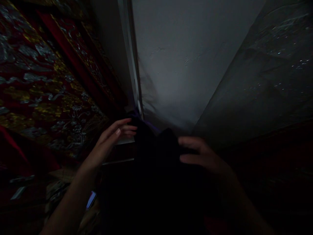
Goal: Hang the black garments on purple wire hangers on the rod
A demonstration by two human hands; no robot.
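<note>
The view is very dim. My left hand point(113, 135) is held out at the middle left, its fingers stretched and slightly apart, with nothing visible in it. Its fingertips are close to the edge of a black, fabric-like shape point(156, 150) that fills the lower middle; I cannot tell whether they touch it. On the other side, my right hand point(200, 151) is in deep shadow. A gap shows between its extended fingers, and their tips are at the black shape's right edge. No held object can be made out there.
Red cloth panels point(49, 81) with gold and silver embroidery hang at the left. A pale wall point(186, 58) stands ahead, with a narrow upright strip point(133, 58) at its left. Shiny, plastic-like sheeting point(269, 75) covers the right. A lit phone-like screen point(91, 199) lies low left.
</note>
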